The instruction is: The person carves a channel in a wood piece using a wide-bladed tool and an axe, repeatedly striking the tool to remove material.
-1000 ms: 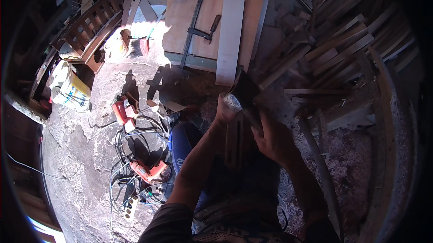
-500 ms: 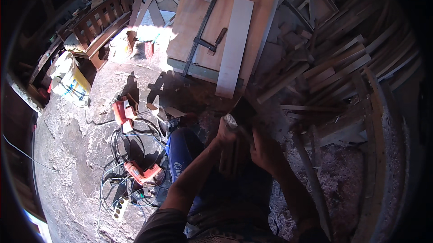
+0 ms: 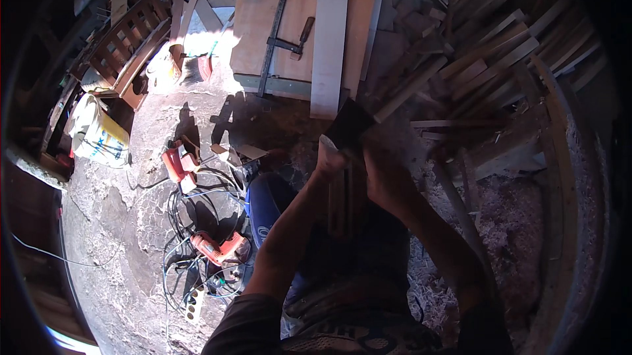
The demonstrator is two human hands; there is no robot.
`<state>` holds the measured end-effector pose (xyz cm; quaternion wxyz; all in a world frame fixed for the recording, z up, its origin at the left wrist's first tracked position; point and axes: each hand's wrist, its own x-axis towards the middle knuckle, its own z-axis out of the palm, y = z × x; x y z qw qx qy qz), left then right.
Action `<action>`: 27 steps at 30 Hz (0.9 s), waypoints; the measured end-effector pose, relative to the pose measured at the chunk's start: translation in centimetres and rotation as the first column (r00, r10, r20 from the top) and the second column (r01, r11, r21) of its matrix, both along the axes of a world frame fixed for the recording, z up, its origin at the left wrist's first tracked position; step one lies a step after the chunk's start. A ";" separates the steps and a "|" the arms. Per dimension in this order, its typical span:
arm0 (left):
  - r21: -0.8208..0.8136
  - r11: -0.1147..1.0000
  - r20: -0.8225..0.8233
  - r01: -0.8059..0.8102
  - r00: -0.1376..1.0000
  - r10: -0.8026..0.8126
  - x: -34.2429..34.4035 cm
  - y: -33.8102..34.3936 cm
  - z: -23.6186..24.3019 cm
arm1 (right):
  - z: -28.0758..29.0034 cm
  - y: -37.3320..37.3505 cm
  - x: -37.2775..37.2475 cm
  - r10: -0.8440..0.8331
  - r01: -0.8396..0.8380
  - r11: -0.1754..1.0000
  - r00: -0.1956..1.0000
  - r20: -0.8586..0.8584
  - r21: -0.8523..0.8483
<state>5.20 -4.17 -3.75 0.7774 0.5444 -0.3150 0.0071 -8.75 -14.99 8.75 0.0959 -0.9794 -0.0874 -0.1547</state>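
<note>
My left hand point(image 3: 329, 159) is closed at the lower left edge of a dark, flat, squarish piece point(image 3: 350, 124), next to a small bright patch. My right hand point(image 3: 380, 174) is curled in shadow just below the piece's right side; what its fingers hold is hidden. Between my forearms are narrow wooden strips point(image 3: 339, 203), running toward my lap. Just beyond the dark piece is the near end of a long pale board point(image 3: 330, 45), lying on a large wooden panel point(image 3: 257, 32). A bar clamp point(image 3: 288, 44) lies on that panel, left of the board.
To my left on the floor are a red power drill point(image 3: 220, 248), another red power tool point(image 3: 179, 163), tangled cables and a power strip point(image 3: 193, 305). A white bucket point(image 3: 99, 132) stands farther left. Stacked timber point(image 3: 487, 78) fills the far right, with wood shavings point(image 3: 500, 230) nearer.
The view has shifted, so the panel sits higher in the picture. Both hands and the dark piece are closer to the pale board's near end, and more of the dark piece shows.
</note>
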 end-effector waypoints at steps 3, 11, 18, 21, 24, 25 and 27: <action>0.050 0.998 0.085 0.044 0.995 -0.048 -0.4 1.6 0.1 | 1.2 -0.3 -1.5 0.048 -0.017 0.967 0.992 -0.115 0.254; 0.146 0.989 -0.007 -0.013 1.000 0.015 1.4 0.7 0.6 | 16.4 1.8 1.2 -0.090 -0.309 0.772 0.812 0.576 0.556; 0.081 0.996 0.117 -0.035 0.993 0.025 1.1 0.8 0.2 | -1.1 -0.2 0.1 -0.058 0.071 0.987 0.994 -0.094 0.146; 0.197 0.977 0.052 -0.077 0.996 0.068 -3.7 2.4 0.6 | -2.3 -0.9 -4.4 -0.050 0.078 0.949 0.994 -0.098 0.307; 0.194 0.981 -0.059 0.008 0.998 0.003 -3.2 3.2 2.2 | -2.2 -1.5 -4.8 -0.085 0.147 0.860 0.986 -0.147 0.489; 0.018 0.988 -0.300 0.154 0.943 -0.142 -1.5 2.7 4.0 | -3.2 -1.8 -5.1 -0.099 0.191 0.807 0.977 -0.191 0.559; -0.007 0.991 -0.351 0.136 0.927 -0.130 -2.6 2.6 4.3 | -4.7 -1.9 -6.7 -0.121 0.256 0.732 0.961 -0.249 0.632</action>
